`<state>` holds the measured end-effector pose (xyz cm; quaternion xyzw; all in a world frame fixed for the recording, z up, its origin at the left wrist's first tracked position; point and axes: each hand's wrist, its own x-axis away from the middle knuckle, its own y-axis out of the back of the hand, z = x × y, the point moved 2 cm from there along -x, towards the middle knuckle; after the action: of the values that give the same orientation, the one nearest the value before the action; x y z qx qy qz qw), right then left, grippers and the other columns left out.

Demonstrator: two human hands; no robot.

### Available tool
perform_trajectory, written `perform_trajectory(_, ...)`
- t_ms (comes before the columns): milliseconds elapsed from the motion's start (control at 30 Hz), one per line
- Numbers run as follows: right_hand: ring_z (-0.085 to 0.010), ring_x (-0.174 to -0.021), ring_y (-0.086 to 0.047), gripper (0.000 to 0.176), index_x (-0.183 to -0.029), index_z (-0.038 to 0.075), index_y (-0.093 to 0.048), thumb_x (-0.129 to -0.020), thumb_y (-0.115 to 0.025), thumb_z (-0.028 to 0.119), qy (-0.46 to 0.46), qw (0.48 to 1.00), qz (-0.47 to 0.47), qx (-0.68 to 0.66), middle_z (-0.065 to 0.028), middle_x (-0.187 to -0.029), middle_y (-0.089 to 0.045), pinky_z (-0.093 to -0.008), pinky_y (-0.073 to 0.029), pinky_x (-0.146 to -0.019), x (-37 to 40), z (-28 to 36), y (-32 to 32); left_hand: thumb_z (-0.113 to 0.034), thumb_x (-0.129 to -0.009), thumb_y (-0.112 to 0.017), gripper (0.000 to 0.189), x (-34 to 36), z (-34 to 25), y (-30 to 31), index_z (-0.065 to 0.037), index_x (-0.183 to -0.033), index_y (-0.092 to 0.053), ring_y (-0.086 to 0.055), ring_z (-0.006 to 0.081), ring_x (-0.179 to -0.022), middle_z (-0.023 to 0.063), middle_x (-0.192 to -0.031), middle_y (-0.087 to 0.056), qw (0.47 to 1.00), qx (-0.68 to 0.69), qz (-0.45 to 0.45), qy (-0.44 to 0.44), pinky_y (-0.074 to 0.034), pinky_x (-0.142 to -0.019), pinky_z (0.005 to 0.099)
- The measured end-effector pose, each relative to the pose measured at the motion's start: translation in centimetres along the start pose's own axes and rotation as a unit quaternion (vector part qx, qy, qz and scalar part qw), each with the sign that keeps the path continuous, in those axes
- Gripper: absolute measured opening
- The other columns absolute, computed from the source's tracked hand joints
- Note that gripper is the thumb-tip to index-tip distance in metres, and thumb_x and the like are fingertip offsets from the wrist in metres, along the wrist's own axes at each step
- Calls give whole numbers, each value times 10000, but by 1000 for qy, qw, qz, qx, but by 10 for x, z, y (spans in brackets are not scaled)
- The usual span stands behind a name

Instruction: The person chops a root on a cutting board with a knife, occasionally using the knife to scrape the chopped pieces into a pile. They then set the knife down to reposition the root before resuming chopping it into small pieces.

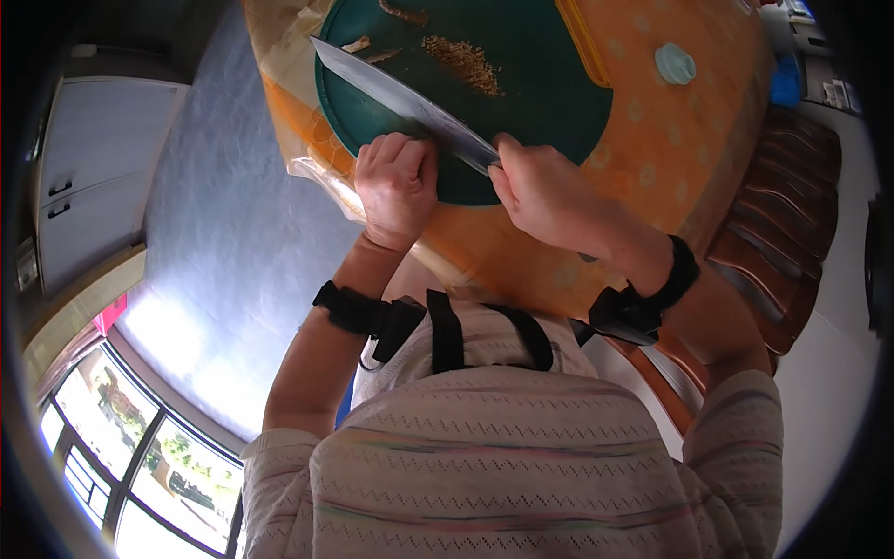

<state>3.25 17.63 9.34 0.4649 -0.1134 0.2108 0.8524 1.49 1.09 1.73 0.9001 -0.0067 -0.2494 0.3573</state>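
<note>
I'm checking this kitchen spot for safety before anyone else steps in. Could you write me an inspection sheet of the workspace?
Surface: table under an orange dotted tablecloth.
Job's things: round green cutting board; long knife angled across it; pile of chopped brown bits.
Clutter: small pale blue round object on the cloth; a few scraps at the board's far side.
Hands: right hand grips the knife handle; left hand is curled in a fist on the board beside the blade, anything under it hidden.
Cables: nothing seen; black wrist straps only.
Surroundings: wooden chair, grey-blue floor, white cabinet, windows.
</note>
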Motion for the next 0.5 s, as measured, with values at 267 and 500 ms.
perform_trajectory(267,-433,-628,-592,168,-850,-28,-465,-900,-538,114,22,996,-87,-12,-234,-625,-569,-475,-462,-531,-1,-6,-19,-1,-707,-690,96,-1,-1,2,-67,-771,-662,-588,268,-727,65,-729,-587,1000,-19,16,-18,-459,-690,352)
perform_trajectory(500,-402,-672,-632,137,-827,-7,-503,-879,-537,116,1,997,-72,-35,-213,-670,-616,-479,-507,-593,-1,-9,-8,-27,-713,-697,90,1,0,1,-79,-781,-672,-598,268,-744,59,-764,-605,1000,-8,12,-7,-473,-702,357)
